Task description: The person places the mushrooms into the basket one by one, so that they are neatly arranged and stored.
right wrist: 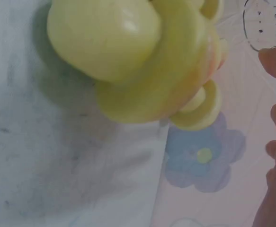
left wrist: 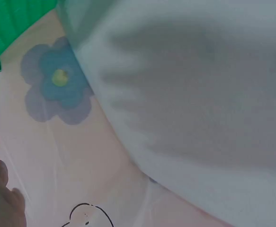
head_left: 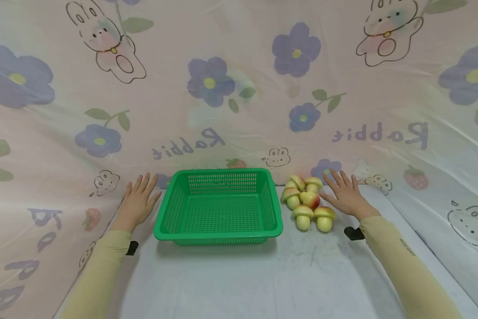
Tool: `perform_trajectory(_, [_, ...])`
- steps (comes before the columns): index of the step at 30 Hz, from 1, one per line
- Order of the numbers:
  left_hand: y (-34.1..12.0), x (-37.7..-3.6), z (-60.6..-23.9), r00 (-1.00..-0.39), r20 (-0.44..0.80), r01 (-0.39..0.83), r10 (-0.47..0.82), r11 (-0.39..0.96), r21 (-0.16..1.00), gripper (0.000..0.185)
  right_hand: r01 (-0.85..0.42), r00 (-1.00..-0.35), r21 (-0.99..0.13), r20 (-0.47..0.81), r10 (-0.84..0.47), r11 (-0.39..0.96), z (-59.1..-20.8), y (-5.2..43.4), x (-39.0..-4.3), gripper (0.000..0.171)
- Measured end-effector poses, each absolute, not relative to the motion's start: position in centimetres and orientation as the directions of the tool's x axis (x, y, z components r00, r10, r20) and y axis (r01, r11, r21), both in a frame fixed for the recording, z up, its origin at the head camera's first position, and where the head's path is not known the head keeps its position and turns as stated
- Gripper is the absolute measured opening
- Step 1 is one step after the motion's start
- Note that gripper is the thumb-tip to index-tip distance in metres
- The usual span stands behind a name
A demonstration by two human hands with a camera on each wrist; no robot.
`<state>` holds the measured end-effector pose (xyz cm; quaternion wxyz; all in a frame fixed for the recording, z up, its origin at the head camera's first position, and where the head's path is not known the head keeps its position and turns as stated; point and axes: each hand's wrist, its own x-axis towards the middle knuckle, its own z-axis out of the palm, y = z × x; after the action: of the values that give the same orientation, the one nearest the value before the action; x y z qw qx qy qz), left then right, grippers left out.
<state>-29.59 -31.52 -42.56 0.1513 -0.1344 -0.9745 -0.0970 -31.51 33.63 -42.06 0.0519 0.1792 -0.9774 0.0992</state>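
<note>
Mushroom-shaped pieces (head_left: 303,218) lay clustered right of centre in the head view, on the white worktop (head_left: 231,279), close beside the green basket (head_left: 219,236) at mid-frame. Left hand (head_left: 138,204), left of centre: grip spread wide, fingers apart, nothing held, just beside the basket's rim. Right hand (head_left: 348,199), right of the cluster: grip likewise spread and holding nothing, thumb nearest the red-tinged piece (head_left: 310,200); could not tell whether they touched. Judged it best to take single pieces from the cluster's outer edge, fingers parted slightly wider than a cap, pinching lightly so neighbours would not roll; left hand better used steadying the basket.
</note>
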Motion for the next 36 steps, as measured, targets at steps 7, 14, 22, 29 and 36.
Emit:
perform_trajectory(7, [-31.4,-29.5,-41.6,-0.928,0.321,0.302,0.190,0.887,0.350,0.060,-0.380,-0.924,-0.271,0.157,-0.349,0.885,-41.3,33.2,-31.2,0.074])
perform_trajectory(14, [-31.9,-29.0,-41.1,-0.931,0.337,0.321,0.141,0.754,0.572,0.056,-0.303,-0.945,-0.445,0.022,-0.327,0.843,-40.5,32.6,-30.6,0.072])
perform_trajectory(22, [-31.6,-27.4,-40.3,-0.956,0.273,0.278,0.111,0.647,0.710,0.060,-0.259,-0.956,-0.525,0.018,-0.294,0.811,-39.0,31.9,-28.9,0.068])
perform_trajectory(29, [-31.2,-26.4,-39.5,-0.970,0.199,0.242,0.141,0.489,0.838,0.062,-0.181,-0.968,-0.606,-0.029,-0.248,0.775,-38.5,32.3,-28.3,0.076])
perform_trajectory(36, [-31.5,-25.7,-39.7,-0.983,0.121,0.165,0.138,0.370,0.914,0.063,-0.151,-0.964,-0.670,-0.063,-0.257,0.727,-39.1,32.9,-27.8,0.076])
